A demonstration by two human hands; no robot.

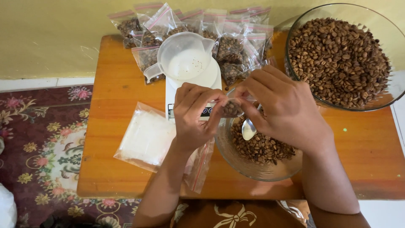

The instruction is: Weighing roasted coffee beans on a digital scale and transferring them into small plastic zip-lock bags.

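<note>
Head view, hands over a low wooden table (126, 84). A small clear bag of coffee beans (231, 108) was held between my two hands, above the near-left rim of the small glass bowl (253, 169) and just in front of the white scale (192, 90). My left hand (196, 116) was closed on the bag's left side, thumb and fingers pinching its top edge; my right hand (282, 107) was closed on its right side, fingertips meeting the same edge. The bag's long axis appeared to run left to right between the two grips, with the beans sagging below the pinched edge. Both hands touched the bag, so neither was nearer; the bag lay right of my left grip and left of my right grip.

A metal spoon (248, 128) rested in the small glass bowl on its beans, directly below my right hand; whether that hand also touched its handle I could not tell. On the scale stood an empty clear measuring jug (183, 59), handle pointing near-left. A stack of empty clear bags (145, 137) lay on the table to the left of my left wrist, and one more empty bag (200, 166) lay under that forearm. Far behind the scale sat a heap of filled bean bags (228, 46) with red-striped seals. At far right stood the large glass bowl (339, 59), heaped with beans. A patterned rug (42, 147) covered the floor to the left.
</note>
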